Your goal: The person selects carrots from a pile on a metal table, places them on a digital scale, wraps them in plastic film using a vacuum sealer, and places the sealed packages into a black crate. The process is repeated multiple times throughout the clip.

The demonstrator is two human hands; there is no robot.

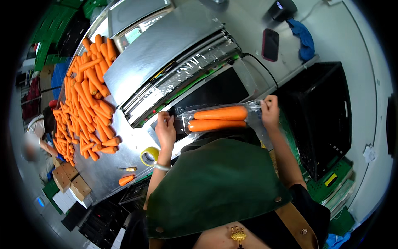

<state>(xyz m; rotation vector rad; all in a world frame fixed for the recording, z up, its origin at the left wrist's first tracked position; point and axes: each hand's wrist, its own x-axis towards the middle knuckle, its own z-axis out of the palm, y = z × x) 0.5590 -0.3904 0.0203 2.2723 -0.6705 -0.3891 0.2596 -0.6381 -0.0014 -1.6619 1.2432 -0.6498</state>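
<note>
Two carrots point(217, 125) lie side by side in a clear plastic tray point(186, 120), with transparent film point(255, 105) around and over it. My left hand point(165, 127) pinches the film at the tray's left end. My right hand point(270, 112) grips gathered film to the right of the carrots. The tray is in front of the black plate point(214, 88) of a film wrapping machine point(174, 46), whose film roll point(186, 68) lies behind that plate.
A large heap of carrots point(87, 102) covers the steel table point(124, 155) at left. Yellow tape point(149, 156) and a single carrot point(126, 180) lie near its edge. A black crate point(326, 115) stands at right. A phone point(270, 45) lies behind. Another person point(39, 124) is at far left.
</note>
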